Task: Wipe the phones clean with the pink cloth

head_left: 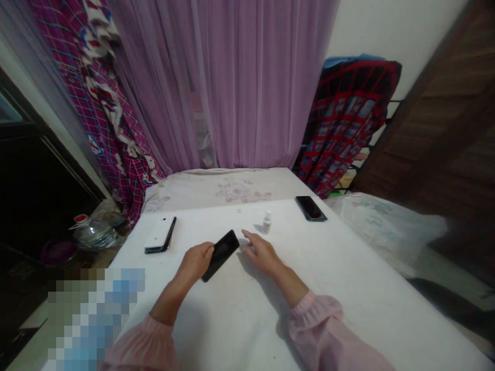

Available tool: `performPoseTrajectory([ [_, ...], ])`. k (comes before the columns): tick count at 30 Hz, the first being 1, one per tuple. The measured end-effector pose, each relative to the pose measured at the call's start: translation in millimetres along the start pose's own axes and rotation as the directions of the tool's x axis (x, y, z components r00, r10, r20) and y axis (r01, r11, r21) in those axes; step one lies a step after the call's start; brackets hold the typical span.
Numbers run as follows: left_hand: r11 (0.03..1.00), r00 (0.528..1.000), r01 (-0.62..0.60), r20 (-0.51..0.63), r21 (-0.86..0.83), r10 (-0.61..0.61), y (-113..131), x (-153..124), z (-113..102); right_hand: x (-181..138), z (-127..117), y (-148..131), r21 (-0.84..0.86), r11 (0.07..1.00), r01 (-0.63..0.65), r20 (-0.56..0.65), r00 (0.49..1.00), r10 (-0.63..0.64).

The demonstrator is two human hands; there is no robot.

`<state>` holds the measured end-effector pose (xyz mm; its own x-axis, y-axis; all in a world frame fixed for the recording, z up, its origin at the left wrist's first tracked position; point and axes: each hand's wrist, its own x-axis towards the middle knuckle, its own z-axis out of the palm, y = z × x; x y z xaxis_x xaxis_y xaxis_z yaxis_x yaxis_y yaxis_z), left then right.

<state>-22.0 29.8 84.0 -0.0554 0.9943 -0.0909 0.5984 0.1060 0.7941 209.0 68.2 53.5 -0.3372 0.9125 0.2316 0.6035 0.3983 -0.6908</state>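
My left hand (pixel 197 264) is closed on the left edge of a black smartphone (pixel 222 252), which is tilted with its dark screen facing up. To the right of the phone, my right hand (pixel 261 252) is held with its fingers apart and nothing in it, the fingertips close to the phone's upper right end. A small white bottle (pixel 267 222) stands upright on the table just beyond my right hand. At the left lie stacked phones, a white one (pixel 158 233) on top of a darker one. Another dark phone (pixel 310 208) lies at the far right.
The white-covered table (pixel 340 288) reaches back to a purple curtain (pixel 247 87). Left of it on the floor is a large clear water jug (pixel 95 232) with a red cap. A plastic bag (pixel 375 221) lies off the right edge. A blurred patch hides the lower left.
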Motion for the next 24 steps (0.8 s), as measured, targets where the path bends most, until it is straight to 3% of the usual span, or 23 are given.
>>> performPoseTrajectory([
  [4, 0.991, 0.999, 0.03, 0.042, -0.133, -0.025, -15.8, -0.9, -0.2, -1.8, -3.2, -0.3, 0.268, 0.918, -0.291, 0.073, 0.957, 0.282],
  [6, 0.978, 0.996, 0.016, 0.087, -0.208, 0.002, -15.3, -5.2, 6.5, -8.4, -11.3, -0.3, 0.444, 0.787, -0.428, 0.201, 0.904, 0.378],
  [8, 0.963, 0.991, -0.025, 0.118, -0.268, 0.058, -6.6, -10.1, 14.8, -17.2, -23.8, 0.0, 0.579, 0.579, -0.574, 0.369, 0.818, 0.441],
  [11, 0.95, 0.968, -0.208, 0.094, -0.233, 0.235, 19.3, -17.5, 27.3, -35.3, -47.4, 2.5, 0.659, 0.24, -0.713, 0.603, 0.691, 0.399],
  [12, 0.941, 0.941, -0.295, 0.118, -0.168, 0.316, 29.9, -20.0, 31.7, -43.0, -55.5, 3.9, 0.674, 0.154, -0.723, 0.648, 0.678, 0.347],
  [14, 0.878, 0.862, -0.472, 0.171, -0.073, 0.478, 50.9, -24.6, 42.1, -61.0, -70.9, 7.2, 0.72, 0.048, -0.692, 0.662, 0.706, 0.252],
  [16, 0.783, 0.762, -0.622, 0.218, -0.014, 0.61, 68.5, -27.8, 55.5, -81.4, -84.8, 11.1, 0.822, 0.054, -0.567, 0.533, 0.8, 0.276],
  [18, 0.692, 0.684, -0.72, 0.229, 0.053, 0.693, 78.7, -29.1, 71.7, -102.0, -97.6, 16.8, 0.871, 0.192, -0.452, 0.372, 0.863, 0.342],
  [21, 0.613, 0.632, -0.775, 0.182, 0.153, 0.754, 73.0, -27.6, 94.7, -127.1, -116.7, 33.8, 0.841, 0.355, -0.409, 0.245, 0.872, 0.425],
  [24, 0.595, 0.631, -0.765, 0.099, 0.247, 0.77, 41.0, -22.6, 106.3, -137.0, -134.6, 62.4, 0.814, 0.455, -0.361, 0.072, 0.84, 0.538],
])
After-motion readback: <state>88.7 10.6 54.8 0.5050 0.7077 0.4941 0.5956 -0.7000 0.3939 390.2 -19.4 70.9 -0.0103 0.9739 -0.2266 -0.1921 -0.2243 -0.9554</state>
